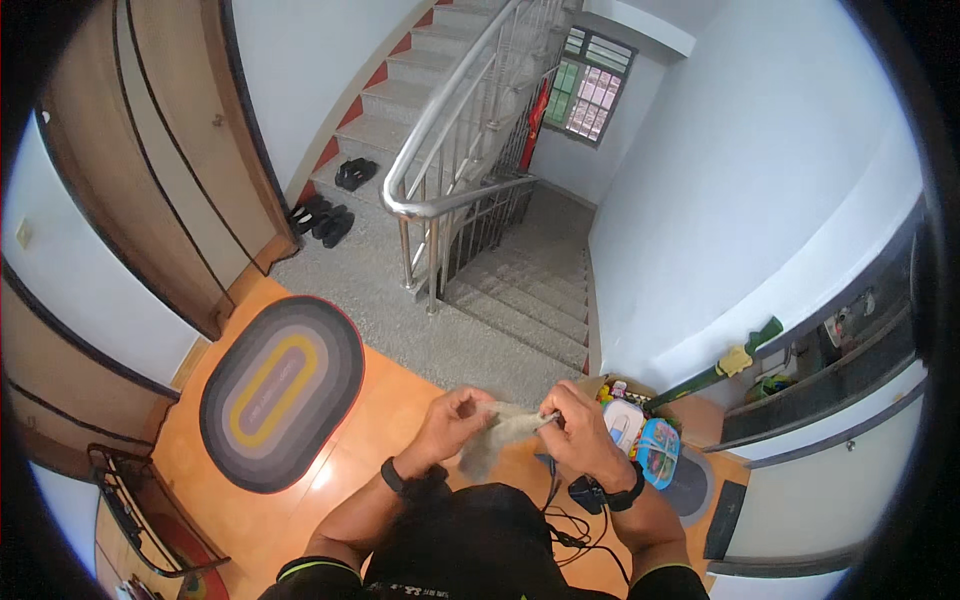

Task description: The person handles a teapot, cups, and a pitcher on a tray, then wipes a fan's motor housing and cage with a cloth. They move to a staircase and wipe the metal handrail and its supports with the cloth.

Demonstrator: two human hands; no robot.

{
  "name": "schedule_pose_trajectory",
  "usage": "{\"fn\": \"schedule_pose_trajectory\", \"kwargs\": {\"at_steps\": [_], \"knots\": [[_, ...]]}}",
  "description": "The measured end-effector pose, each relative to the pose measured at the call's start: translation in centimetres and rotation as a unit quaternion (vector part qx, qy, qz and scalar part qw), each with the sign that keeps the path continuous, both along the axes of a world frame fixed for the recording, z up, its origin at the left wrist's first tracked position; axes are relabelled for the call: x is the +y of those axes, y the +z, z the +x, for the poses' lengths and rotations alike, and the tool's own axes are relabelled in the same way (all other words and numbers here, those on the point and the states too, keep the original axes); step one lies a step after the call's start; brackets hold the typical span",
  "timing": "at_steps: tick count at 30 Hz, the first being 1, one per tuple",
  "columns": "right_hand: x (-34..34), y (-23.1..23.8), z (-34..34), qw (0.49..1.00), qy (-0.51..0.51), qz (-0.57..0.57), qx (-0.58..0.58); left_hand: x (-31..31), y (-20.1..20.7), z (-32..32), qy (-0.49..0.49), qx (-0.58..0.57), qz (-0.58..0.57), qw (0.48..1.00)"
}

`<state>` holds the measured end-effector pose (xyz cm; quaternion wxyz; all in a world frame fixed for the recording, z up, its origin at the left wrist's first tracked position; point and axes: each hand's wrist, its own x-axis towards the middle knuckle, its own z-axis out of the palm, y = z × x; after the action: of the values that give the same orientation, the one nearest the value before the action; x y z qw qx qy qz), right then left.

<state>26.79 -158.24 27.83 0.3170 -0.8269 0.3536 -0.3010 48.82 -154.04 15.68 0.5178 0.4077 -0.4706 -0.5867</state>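
In front of my chest, a greyish-beige piece of cloth is stretched between my two hands. My left hand pinches its left end with thumb and fingertips. On the other side, my right hand is closed on the right end, where a small dark bit shows at the fingertips. The lower left part of the cloth hangs down and looks blurred. Whether it is a sock or a rag, I cannot tell. Both wrists wear black bands.
An oval striped mat lies on the orange floor at left. Beyond are a metal stair railing and dark shoes. At right stand a box of toys and a blue container. Black cables trail beside me.
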Motion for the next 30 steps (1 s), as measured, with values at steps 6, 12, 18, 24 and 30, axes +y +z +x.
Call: {"fn": "schedule_pose_trajectory", "kwargs": {"at_steps": [6,12,18,24,30], "knots": [[-7.1,-1.4,3.9,0.998,-0.048,0.034,-0.002,-7.2,4.0,6.2,0.017,-0.411,-0.267,0.872],[-15.0,-6.8,6.5,0.973,-0.087,0.192,-0.094,-12.4,1.4,8.1,0.006,-0.172,-0.027,0.985],[-20.8,-5.5,12.5,0.819,-0.038,0.5,-0.279,-17.1,2.0,7.9,0.131,0.042,-0.005,0.99],[-28.1,-6.5,16.1,0.871,0.08,0.441,-0.201,-21.0,1.2,10.1,0.193,0.016,0.049,0.98],[-37.3,-5.8,17.9,0.831,0.152,0.465,-0.263,-24.9,2.7,11.4,0.196,-0.002,0.051,0.979]]}}
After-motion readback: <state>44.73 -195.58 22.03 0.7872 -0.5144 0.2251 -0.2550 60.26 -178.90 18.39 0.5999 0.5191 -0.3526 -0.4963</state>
